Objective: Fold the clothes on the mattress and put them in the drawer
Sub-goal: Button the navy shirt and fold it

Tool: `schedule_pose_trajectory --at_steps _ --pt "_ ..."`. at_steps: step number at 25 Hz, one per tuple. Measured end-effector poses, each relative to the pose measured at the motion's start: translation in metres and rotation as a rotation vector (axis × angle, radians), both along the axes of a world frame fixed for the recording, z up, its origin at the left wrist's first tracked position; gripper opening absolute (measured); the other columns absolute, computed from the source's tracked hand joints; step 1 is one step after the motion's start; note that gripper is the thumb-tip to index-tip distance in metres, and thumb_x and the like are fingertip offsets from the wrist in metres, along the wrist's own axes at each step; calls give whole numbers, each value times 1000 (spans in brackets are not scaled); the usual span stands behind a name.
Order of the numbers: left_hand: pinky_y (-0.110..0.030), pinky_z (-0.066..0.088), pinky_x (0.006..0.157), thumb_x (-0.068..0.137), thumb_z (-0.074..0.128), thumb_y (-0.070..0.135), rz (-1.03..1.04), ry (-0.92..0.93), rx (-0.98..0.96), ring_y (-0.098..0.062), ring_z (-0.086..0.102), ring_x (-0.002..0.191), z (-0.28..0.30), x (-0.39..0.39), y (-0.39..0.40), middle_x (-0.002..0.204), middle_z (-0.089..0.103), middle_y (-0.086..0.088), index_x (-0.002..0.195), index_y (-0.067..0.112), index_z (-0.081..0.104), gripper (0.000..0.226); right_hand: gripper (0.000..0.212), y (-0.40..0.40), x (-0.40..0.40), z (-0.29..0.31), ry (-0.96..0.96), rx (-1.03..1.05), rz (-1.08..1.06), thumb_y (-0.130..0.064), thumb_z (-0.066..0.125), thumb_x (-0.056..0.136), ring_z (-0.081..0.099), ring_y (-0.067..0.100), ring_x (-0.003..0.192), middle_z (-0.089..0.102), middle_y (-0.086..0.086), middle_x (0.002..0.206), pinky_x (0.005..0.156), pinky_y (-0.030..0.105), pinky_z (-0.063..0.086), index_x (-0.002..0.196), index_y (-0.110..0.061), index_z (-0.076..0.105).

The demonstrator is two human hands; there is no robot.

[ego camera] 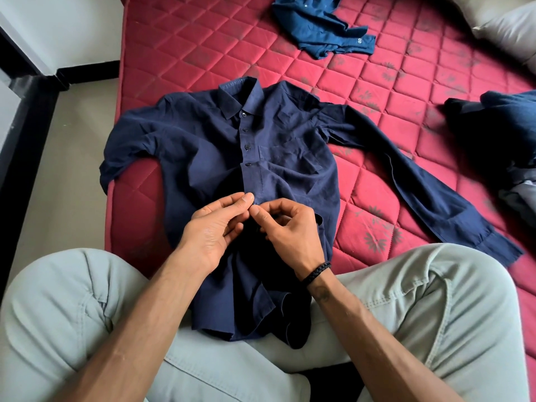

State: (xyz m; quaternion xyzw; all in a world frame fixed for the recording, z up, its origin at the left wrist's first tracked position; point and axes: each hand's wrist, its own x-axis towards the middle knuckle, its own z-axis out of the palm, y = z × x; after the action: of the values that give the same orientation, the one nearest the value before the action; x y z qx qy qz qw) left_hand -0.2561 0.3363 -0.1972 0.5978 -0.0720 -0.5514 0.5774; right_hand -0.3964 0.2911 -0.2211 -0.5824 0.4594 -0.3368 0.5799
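Navy shirt (220, 146) flat, front up, on red mattress (362, 181), hem over person's lap. Left hand (216, 224) and right hand (285, 227) meet at placket, fingertips pinched on fabric. Blue shirt (319, 24) crumpled beyond.

Button under the fingertips (251, 202) hidden; whether fastened or loose cannot be told. Strip of placket beneath both hands covered, left hand (213, 227) and right hand (291, 227) meeting over it. Navy shirt (203, 146) hem below the fingers draped over the lap, underside unseen. Far above the fingers, blue shirt (317, 27) cut off by the top edge. Well right of the fingers, dark clothes (493, 132) blurred and cut by the right edge; garment type unclear. Pillow (510, 30) at upper right only partly in view. Mattress (174, 39) print too faint to make out.
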Motion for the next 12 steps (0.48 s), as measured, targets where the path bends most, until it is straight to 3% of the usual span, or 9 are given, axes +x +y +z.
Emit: schedule_pose_trajectory --at_steps 8,12 --pt "-11 40 47 70 84 12 43 198 62 -2 50 55 -2 3 -2 79 70 7 103 15 73 35 16 -2 1 -7 119 -181 11 -29 74 95 52 1 54 67 -6 66 55 22 43 85 -17 73" --pt "-10 34 43 79 80 7 74 270 26 -2 41 48 0 4 -2 76 71 6 103 11 71 26 19 -4 0 -6 -7 -9 60 -29 74 95 59 13 60 66 -3 68 62 40 53 88 -12 71"
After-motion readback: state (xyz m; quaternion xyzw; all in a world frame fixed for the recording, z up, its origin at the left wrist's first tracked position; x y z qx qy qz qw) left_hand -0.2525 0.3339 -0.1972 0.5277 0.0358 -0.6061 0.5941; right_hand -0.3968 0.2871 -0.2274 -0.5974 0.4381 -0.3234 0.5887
